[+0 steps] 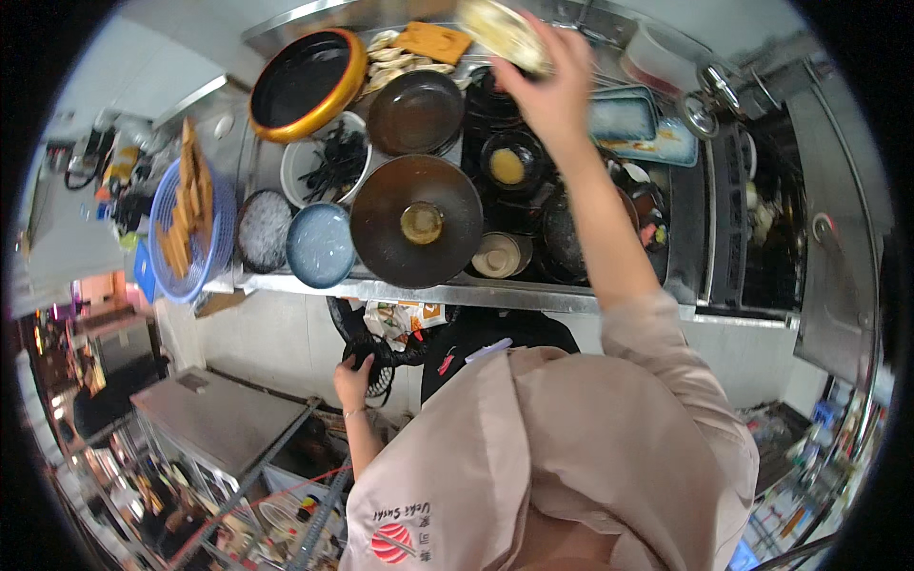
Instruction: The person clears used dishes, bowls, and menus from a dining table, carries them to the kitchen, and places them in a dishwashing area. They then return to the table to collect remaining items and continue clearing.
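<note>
My right hand [562, 81] reaches over the counter, its fingers closed on the edge of a pale oval shell-like piece [503, 36], blurred by motion. Below that piece lie stacked black bowls [512, 164], one with something yellowish inside. Down in front of the counter, my left hand [352, 383] is closed on the rim of a black slotted plastic basket [381, 357]. The basket hangs beside a black bin [341, 319] that holds crumpled packaging. Large dark bowls [416, 186] and a blue plate [321, 246] fill the near counter.
A purple basket [195, 233] with wooden boats stands at the left. Behind are a gold-rimmed black tub [309, 84], pale shells [388, 71] and a wooden block [431, 42]. Blue rectangular trays [621, 116] sit at right, near a metal tap [718, 86]. The steel counter edge [428, 291] runs before me.
</note>
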`<state>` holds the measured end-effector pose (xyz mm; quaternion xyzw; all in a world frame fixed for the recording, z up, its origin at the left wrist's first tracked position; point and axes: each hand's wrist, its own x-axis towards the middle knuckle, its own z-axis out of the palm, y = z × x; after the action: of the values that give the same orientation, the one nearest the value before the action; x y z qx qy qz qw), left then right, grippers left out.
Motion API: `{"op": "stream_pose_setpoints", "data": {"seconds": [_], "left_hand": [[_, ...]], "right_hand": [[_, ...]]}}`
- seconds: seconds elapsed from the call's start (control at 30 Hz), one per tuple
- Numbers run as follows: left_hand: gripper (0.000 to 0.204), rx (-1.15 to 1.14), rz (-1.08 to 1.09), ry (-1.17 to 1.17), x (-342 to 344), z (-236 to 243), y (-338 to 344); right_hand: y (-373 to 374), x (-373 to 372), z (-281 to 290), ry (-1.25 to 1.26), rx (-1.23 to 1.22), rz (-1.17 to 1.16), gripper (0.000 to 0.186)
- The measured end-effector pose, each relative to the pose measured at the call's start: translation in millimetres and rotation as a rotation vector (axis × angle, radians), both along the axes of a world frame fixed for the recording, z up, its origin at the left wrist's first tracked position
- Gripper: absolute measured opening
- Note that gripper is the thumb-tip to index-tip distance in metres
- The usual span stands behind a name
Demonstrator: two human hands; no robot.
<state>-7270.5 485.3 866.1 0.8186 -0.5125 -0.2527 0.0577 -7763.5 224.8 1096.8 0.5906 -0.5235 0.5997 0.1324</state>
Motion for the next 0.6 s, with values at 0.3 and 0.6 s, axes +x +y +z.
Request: {"op": "stream_pose_setpoints", "data": {"seconds": [0.3,0.6], "left_hand": [[0.037,0.464,-0.443,0.424,-7,217,-76],[0.033,-0.178,-1.001,0.380,-89,377,-203]], "right_hand": [[-53,119,-38,0.296,0.521,0.262,0.087],[151,17,-84,-0.054,0.773,0.259,0.050]]}}
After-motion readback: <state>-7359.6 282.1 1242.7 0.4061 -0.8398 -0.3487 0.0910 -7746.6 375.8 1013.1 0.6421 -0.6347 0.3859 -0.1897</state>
